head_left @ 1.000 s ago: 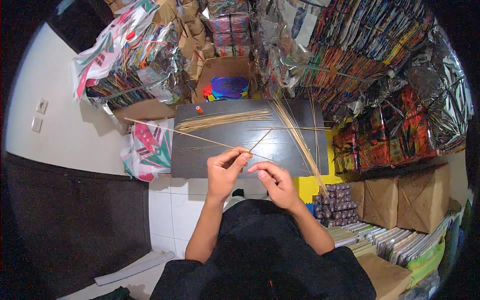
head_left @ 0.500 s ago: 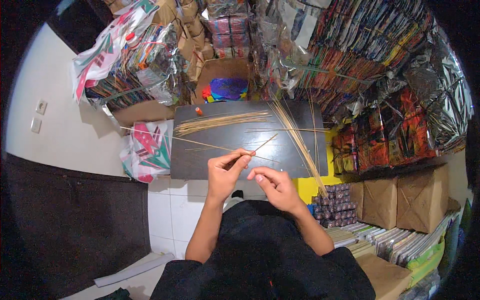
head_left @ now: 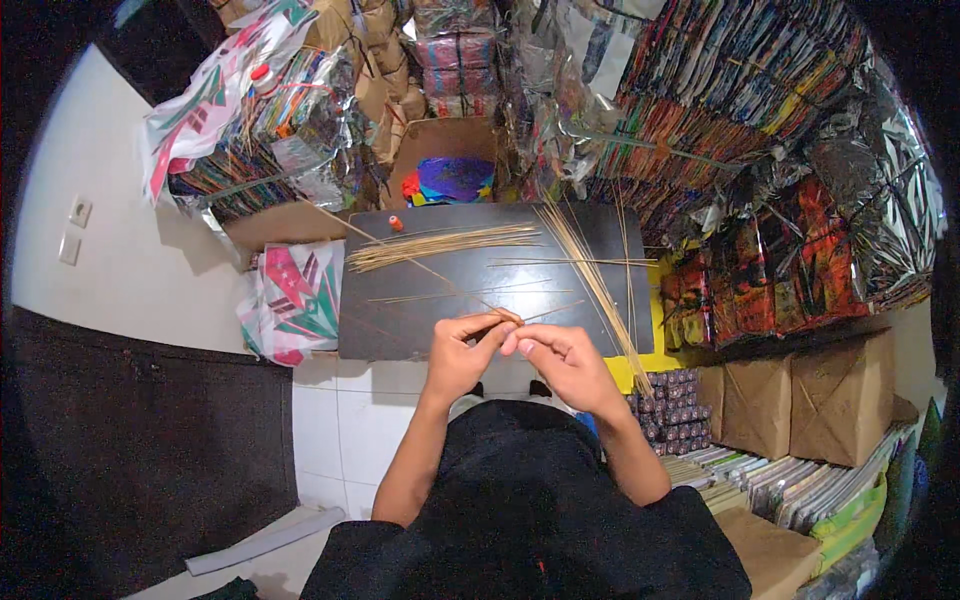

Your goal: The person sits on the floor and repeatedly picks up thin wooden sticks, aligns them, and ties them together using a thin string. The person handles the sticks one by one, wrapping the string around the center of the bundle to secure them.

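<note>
My left hand (head_left: 466,352) is closed in a pinch over the near edge of the dark table. It grips thin bamboo sticks crossed at the fingertips. One long stick (head_left: 440,278) runs from there toward the far left; a shorter stick (head_left: 556,311) slants off to the right. My right hand (head_left: 572,368) is closed as well, its thumb and finger pinched right against the left fingertips. Whatever sits between the right fingertips is too small to make out.
On the dark table (head_left: 390,335) lie a bundle of bamboo sticks (head_left: 440,245), a second slanting bundle (head_left: 590,272) and an orange thread spool (head_left: 396,223). Wrapped stacks (head_left: 700,150) crowd the back and right. Small dark boxes (head_left: 675,410) stand right of the table.
My right hand has moved left and closed in a pinch at the left fingertips. The left hand has come slightly nearer me, and the long stick's far end has swung away from me.
</note>
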Tool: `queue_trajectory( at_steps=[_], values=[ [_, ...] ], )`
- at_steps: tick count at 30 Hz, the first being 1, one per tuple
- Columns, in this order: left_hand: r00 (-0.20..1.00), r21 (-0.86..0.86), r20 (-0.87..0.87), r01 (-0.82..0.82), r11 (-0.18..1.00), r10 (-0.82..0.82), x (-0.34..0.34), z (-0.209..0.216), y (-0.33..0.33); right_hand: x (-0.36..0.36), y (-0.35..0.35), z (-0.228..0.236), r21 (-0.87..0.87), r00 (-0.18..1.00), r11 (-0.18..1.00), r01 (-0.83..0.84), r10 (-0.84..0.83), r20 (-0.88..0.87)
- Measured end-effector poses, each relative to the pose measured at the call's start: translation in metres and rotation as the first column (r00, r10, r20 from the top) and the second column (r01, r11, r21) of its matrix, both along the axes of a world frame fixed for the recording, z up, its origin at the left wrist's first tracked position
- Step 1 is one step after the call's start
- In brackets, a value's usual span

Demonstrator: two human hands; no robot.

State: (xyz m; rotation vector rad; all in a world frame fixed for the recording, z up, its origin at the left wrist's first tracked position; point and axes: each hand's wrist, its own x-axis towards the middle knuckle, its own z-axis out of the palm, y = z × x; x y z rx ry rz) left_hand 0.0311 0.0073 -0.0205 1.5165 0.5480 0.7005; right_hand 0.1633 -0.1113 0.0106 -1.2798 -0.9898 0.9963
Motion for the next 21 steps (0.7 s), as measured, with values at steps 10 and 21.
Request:
queue_trajectory(
  at_steps=[10,21],
  values=[
    [0.991,0.127,-0.130,-0.011,0.992,0.027,-0.005,-0.012,0.008,0.015,0.001,0.002,-0.080,0.998,0.997,-0.005,0.010,0.066],
    [0.954,0.135,-0.212,0.245,0.960,-0.213,-0.030,-0.005,0.023,0.058,-0.019,0.030,-0.164,0.974,0.983,0.082,-0.044,0.221]
  ],
)
